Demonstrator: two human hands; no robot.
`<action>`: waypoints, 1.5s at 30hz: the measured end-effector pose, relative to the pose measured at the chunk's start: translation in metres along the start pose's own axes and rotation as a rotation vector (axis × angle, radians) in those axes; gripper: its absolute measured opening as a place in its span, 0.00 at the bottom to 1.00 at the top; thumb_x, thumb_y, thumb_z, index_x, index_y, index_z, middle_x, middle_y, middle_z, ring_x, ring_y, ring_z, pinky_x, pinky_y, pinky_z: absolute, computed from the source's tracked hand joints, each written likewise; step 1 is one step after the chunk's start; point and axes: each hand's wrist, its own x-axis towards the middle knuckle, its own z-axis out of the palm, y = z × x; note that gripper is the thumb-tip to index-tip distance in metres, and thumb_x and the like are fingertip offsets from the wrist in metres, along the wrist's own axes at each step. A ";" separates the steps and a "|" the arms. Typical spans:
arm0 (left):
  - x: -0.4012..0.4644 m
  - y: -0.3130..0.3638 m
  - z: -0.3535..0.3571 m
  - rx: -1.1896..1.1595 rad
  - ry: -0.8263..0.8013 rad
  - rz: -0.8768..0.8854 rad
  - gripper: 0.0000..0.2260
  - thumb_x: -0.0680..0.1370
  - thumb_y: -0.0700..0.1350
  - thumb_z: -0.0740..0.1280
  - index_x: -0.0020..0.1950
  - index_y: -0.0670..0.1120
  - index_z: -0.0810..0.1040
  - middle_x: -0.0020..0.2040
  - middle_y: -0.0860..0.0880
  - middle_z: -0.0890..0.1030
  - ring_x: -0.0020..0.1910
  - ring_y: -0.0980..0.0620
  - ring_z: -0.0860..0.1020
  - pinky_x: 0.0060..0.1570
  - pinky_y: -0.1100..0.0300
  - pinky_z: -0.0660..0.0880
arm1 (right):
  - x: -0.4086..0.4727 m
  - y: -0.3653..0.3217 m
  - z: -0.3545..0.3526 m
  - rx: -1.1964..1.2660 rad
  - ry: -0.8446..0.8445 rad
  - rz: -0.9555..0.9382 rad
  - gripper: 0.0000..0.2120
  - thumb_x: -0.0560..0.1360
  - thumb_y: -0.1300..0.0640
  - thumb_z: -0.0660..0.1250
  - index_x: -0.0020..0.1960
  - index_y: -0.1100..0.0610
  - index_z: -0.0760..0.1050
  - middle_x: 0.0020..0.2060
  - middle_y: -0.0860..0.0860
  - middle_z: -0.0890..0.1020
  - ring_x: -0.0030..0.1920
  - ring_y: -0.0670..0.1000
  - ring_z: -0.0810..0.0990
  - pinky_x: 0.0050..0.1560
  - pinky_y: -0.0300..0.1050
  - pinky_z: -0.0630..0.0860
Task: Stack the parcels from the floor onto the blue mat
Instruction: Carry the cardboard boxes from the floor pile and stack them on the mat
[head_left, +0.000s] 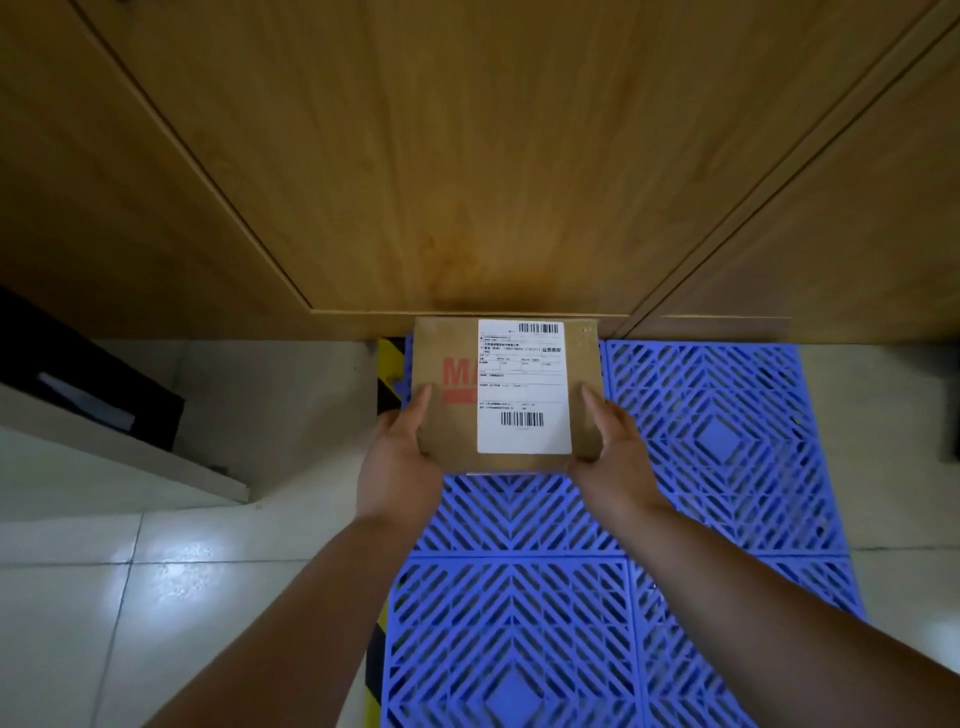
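Head view: a brown cardboard parcel (452, 410) sits over the far left corner of the blue mat (717, 441), its far edge up against the foot of the wooden cabinet door (467, 156). Whether the parcel already rests on the mat or is held just above it cannot be told from here. A white shipping label (522, 384) with two barcodes covers the right half of its top face, and red printed letters (partly cut off by the label) show on the left half.

The left hand (400, 462) grips the parcel's near left corner, thumb laid flat on the top face and the other fingers hidden under or behind the side. The right hand (615, 447) grips the near right corner in the same way, thumb on top beside the label, the rest of its fingers out of sight below the edge. Both forearms reach in from the bottom of the frame.

The mat is made of latticed plastic tiles joined together and lies on a pale tiled floor (130, 571). A strip of yellow and black hazard tape (387, 369) runs along the mat's left edge. At the left, well apart from the mat, stands a dark box-like object (78, 384) on a white base.
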 end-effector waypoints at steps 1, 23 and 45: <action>0.000 0.001 0.000 -0.002 0.004 0.004 0.35 0.73 0.30 0.56 0.74 0.60 0.62 0.64 0.49 0.69 0.44 0.41 0.77 0.38 0.53 0.75 | 0.001 0.000 0.000 -0.009 -0.007 0.001 0.38 0.76 0.67 0.63 0.76 0.43 0.52 0.76 0.47 0.53 0.75 0.55 0.55 0.71 0.55 0.64; -0.036 0.028 -0.033 0.597 -0.023 0.088 0.35 0.76 0.36 0.60 0.77 0.57 0.49 0.74 0.46 0.57 0.71 0.45 0.60 0.56 0.51 0.74 | -0.037 -0.016 -0.025 -0.192 0.051 0.072 0.32 0.80 0.62 0.58 0.77 0.45 0.46 0.78 0.47 0.48 0.77 0.55 0.47 0.74 0.52 0.54; -0.336 0.287 -0.191 0.340 -0.104 0.057 0.17 0.78 0.39 0.60 0.62 0.55 0.76 0.58 0.55 0.79 0.50 0.57 0.76 0.48 0.62 0.72 | -0.342 -0.162 -0.239 0.240 -0.007 0.069 0.17 0.78 0.66 0.61 0.65 0.54 0.74 0.66 0.53 0.75 0.68 0.52 0.71 0.65 0.47 0.70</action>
